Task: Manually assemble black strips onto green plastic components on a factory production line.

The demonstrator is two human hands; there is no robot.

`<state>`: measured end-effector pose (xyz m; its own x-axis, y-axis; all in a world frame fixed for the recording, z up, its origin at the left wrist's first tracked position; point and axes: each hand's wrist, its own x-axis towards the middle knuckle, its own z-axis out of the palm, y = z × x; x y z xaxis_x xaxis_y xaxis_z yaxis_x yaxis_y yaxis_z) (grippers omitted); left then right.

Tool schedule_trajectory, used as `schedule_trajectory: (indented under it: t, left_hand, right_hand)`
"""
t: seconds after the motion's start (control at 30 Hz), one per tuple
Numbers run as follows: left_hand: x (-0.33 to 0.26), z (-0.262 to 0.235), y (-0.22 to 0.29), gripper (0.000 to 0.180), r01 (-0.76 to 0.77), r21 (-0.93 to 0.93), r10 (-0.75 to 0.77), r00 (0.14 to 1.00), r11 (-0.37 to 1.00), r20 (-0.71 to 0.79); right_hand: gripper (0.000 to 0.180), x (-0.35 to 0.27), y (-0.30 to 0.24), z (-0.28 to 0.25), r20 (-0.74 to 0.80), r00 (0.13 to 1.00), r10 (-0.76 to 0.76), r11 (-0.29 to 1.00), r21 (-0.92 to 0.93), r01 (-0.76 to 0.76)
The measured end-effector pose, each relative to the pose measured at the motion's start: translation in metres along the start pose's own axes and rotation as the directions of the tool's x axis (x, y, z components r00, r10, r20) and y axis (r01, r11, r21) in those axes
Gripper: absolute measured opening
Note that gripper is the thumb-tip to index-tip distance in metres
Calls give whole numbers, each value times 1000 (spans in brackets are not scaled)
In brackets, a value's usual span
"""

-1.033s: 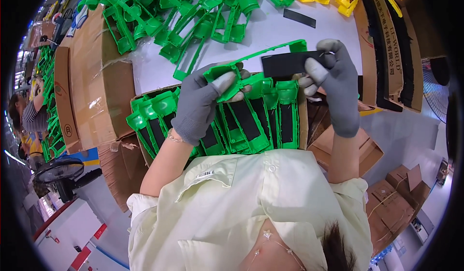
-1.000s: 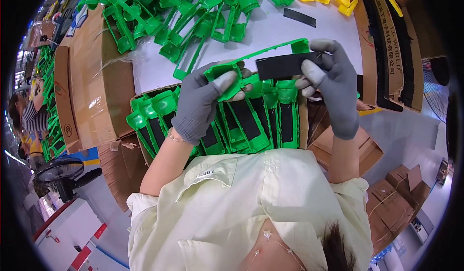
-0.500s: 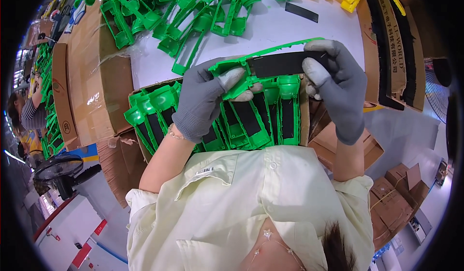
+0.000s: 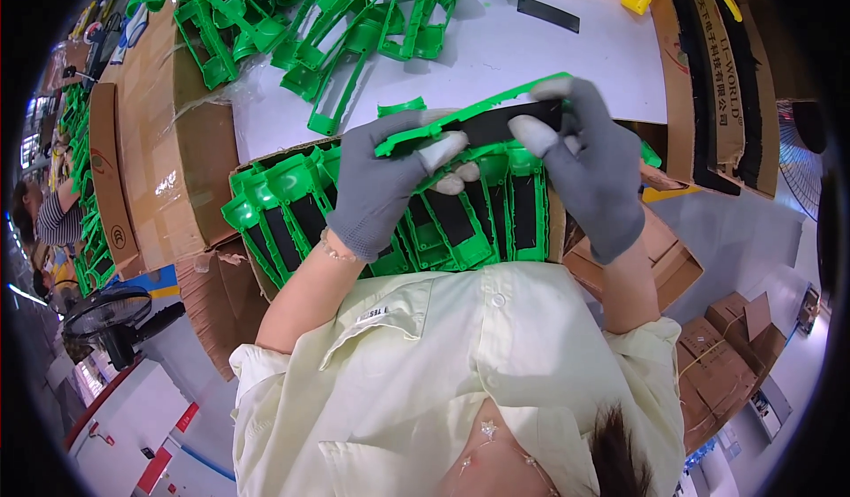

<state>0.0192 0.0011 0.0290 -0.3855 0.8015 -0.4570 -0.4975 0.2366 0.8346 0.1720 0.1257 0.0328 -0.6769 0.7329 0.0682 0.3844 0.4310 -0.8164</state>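
1. With the left hand (image 4: 381, 171), pinched a green frame (image 4: 482, 107).
2. With the right hand (image 4: 595, 160), pinched a black strip (image 4: 487, 128) alongside it, by the worktop's (image 4: 505, 58) near edge.
3. Had other frames (image 4: 363, 34) heaped toward the far left corner.

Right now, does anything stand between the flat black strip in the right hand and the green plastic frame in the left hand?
Nothing visible does: the flat black strip lies along the green plastic frame, pinched by the right hand. The thumb of the left hand hides part of the frame.
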Motion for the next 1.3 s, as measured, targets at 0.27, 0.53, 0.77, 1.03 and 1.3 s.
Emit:
schedule_trajectory:
  t: [0.27,0.53,0.77,1.03,1.3]
  left_hand:
    - [-13,-21,8,21,25,150,-44,992,988,122]
    - [-48,-50,30,18,12,247,-26,998,969,53]
    - [-106,-126,129,16,19,682,24,998,731,-54]
    - [-75,-190,73,44,85,996,-8,996,11,-85]
    - [-62,-162,76,52,221,964,98,973,-147,-208]
  right_hand:
    - [24,-2,23,0,379,909,173,905,302,-299]
    - [21,-18,5,34,303,952,41,957,263,-125]
    - [46,-13,27,29,204,979,-8,926,372,-70]
    - [36,-4,17,43,279,958,-66,910,410,-57]
    - [37,3,42,32,230,972,45,908,396,-136]
